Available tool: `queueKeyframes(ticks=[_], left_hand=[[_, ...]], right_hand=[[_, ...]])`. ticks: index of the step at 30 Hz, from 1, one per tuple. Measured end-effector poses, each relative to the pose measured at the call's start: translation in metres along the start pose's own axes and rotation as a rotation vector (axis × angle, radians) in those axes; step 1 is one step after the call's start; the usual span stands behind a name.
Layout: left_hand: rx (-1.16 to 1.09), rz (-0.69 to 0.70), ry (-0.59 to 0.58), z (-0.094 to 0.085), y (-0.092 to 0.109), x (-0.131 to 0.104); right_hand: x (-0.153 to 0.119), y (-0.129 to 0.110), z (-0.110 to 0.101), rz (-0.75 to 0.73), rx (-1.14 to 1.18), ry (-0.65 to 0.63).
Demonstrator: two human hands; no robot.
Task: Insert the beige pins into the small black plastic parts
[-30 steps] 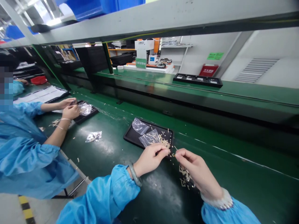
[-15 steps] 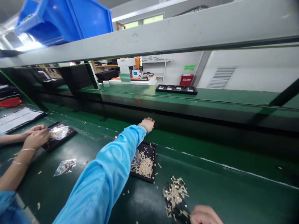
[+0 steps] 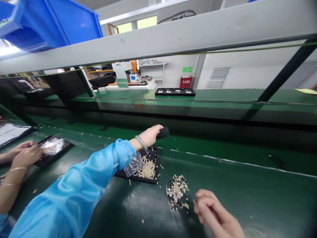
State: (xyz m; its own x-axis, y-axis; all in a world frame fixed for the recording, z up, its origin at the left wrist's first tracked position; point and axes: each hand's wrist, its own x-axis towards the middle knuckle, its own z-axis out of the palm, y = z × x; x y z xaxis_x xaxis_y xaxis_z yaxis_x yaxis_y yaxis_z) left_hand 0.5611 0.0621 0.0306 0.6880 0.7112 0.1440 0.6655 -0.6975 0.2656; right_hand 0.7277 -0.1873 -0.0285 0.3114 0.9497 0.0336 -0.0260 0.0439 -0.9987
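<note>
At centre, the left hand (image 3: 148, 136) grips a dark object (image 3: 163, 133) jutting rightward from its fingers; lower right, the right hand (image 3: 215, 211) pinches a tiny piece (image 3: 195, 200) beside scattered strips (image 3: 177, 191).

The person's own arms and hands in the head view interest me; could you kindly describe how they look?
The left sleeve is bright blue, loose and slightly glossy, gathered at its end. Past it sits a rounded, greyish bangle. The left hand wears no glove. The right hand is ungloved too; its sleeve is outside the picture.
</note>
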Motion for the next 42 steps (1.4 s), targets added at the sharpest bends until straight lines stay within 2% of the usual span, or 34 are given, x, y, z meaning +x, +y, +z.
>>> queueKeyframes(ticks=[1, 3, 4, 7, 8, 10, 13, 14, 16, 18, 19, 22, 26, 31, 34, 38, 42], left_hand=[[-0.038, 0.065, -0.001, -0.002, 0.016, -0.020], [-0.158, 0.312, -0.047, -0.004, 0.045, -0.060], [-0.157, 0.380, -0.058, -0.003, 0.057, -0.080], [-0.170, 0.438, 0.014, 0.004, 0.080, -0.126], [-0.243, 0.420, 0.048, 0.008, 0.084, -0.137], [-0.537, 0.308, 0.159, 0.017, 0.089, -0.151], [-1.230, -0.002, 0.371, 0.036, 0.098, -0.161], [-1.475, -0.097, 0.392, 0.043, 0.101, -0.162], [-1.900, -0.223, 0.303, 0.054, 0.109, -0.162], [-2.202, -0.285, 0.204, 0.060, 0.114, -0.161], [-2.315, -0.295, 0.199, 0.061, 0.115, -0.161], [-2.551, -0.278, 0.283, 0.059, 0.111, -0.160], [-2.642, -0.272, 0.253, 0.056, 0.104, -0.162], [-2.620, -0.252, 0.270, 0.057, 0.103, -0.165], [-2.591, -0.251, 0.305, 0.055, 0.104, -0.165], [-2.550, -0.291, 0.319, 0.052, 0.104, -0.166], [-2.542, -0.268, 0.326, 0.051, 0.104, -0.165]], right_hand=[[-0.001, -0.003, 0.001, 0.092, 0.102, -0.001], [-0.005, -0.011, 0.007, 0.259, 0.312, -0.016], [-0.007, -0.014, 0.011, 0.325, 0.397, -0.030], [-0.014, -0.018, 0.024, 0.437, 0.559, -0.074], [-0.016, -0.018, 0.028, 0.455, 0.601, -0.089], [-0.019, -0.018, 0.036, 0.473, 0.689, -0.115], [-0.023, -0.021, 0.048, 0.484, 0.779, -0.176], [-0.023, -0.023, 0.052, 0.484, 0.782, -0.208], [-0.025, -0.027, 0.058, 0.478, 0.744, -0.273], [-0.025, -0.030, 0.063, 0.458, 0.644, -0.311], [-0.025, -0.030, 0.064, 0.441, 0.570, -0.316], [-0.025, -0.024, 0.065, 0.371, 0.282, -0.299], [-0.027, -0.014, 0.069, 0.269, 0.031, -0.328], [-0.030, -0.015, 0.081, 0.198, -0.012, -0.361], [-0.031, -0.018, 0.086, 0.169, -0.028, -0.329], [-0.032, -0.016, 0.088, 0.164, -0.048, -0.296], [-0.032, -0.013, 0.089, 0.162, -0.051, -0.290]])
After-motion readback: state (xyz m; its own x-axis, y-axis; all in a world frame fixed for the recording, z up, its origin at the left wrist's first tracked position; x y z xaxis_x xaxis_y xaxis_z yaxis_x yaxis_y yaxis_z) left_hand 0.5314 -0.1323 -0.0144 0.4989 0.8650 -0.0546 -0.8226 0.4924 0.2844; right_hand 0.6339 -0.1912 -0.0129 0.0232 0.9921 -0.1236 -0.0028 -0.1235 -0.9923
